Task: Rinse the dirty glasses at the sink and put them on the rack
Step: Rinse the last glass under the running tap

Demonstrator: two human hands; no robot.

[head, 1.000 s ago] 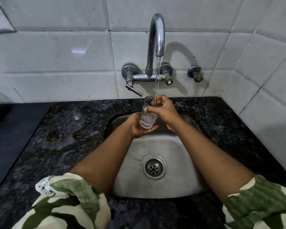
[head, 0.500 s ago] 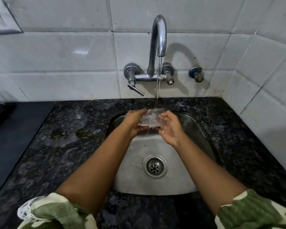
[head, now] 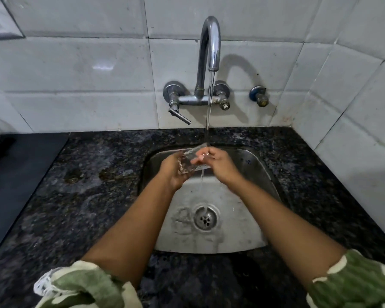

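Observation:
A clear drinking glass (head: 192, 160) lies tilted on its side over the steel sink (head: 249, 196), right under the stream of water from the chrome tap (head: 210, 47). My left hand (head: 172, 172) cups the glass's base from the left. My right hand (head: 218, 163) grips the glass at its rim end, with fingers at or inside the mouth. Water runs off the glass and falls toward the drain (head: 205, 218). No rack and no other glasses are in view.
Dark speckled granite counter (head: 93, 185) surrounds the sink, with wet stains left of the basin. A black surface (head: 20, 170) lies at far left. White tiled walls stand behind and to the right. The tap lever (head: 179, 116) and a small valve (head: 259, 97) project from the back wall.
The glass went from upright under the stream to lying on its side between both hands. It now sits lower in the sink, and my right fingers have shifted onto its rim.

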